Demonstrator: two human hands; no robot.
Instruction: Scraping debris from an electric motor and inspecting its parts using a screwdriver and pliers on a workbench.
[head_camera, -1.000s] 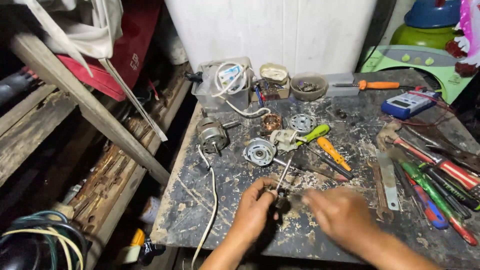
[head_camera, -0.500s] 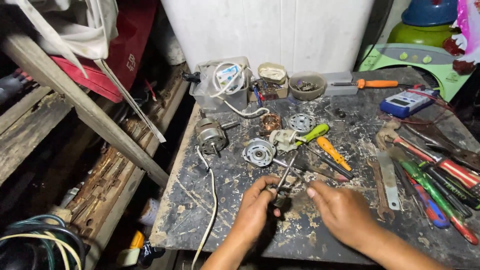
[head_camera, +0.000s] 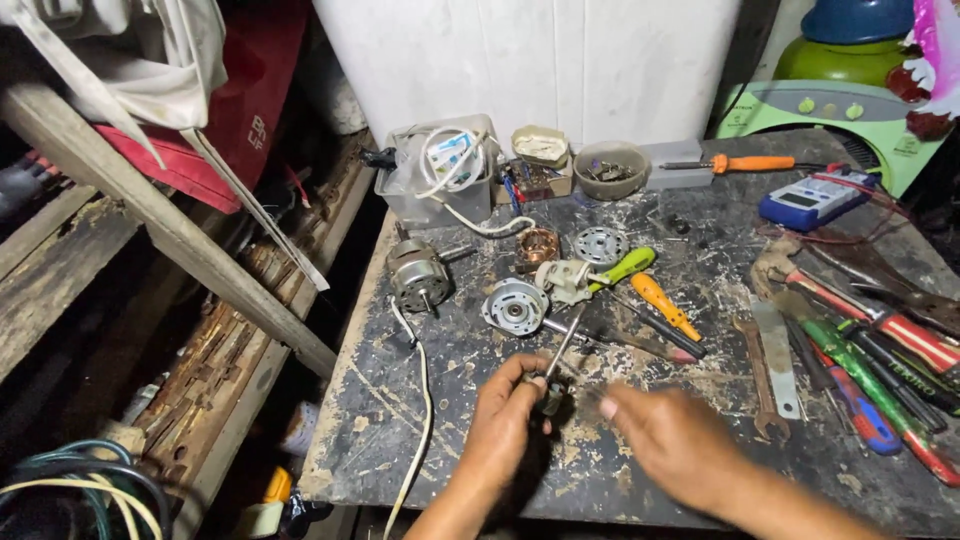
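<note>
Overhead, a scarred dark bench (head_camera: 420, 420) fills the view, a white panel (head_camera: 530, 60) rising at its far edge. At the far left corner sits a clear plastic tub (head_camera: 435, 185) of coiled white cable; near it lie a small motor (head_camera: 418, 272), a round end cap (head_camera: 514, 306) and a copper winding (head_camera: 538, 246). Screwdrivers, pliers and a flat wrench (head_camera: 775, 350) crowd the right side, with a blue meter (head_camera: 812, 198) further back. At the near centre, the left hand (head_camera: 505, 425) pinches a small dark part on a thin metal shaft (head_camera: 565, 340), held just above the bench. The right hand (head_camera: 675, 440), blurred, hovers beside it with fingers loosely spread, holding nothing.

Likely risk: the shaft could slip from the pinch and roll among the loose parts, since the grip is by fingertips only. The green-handled screwdriver (head_camera: 622, 268) and orange-handled one (head_camera: 665, 305) lie close beyond, narrowing the working space.
</note>
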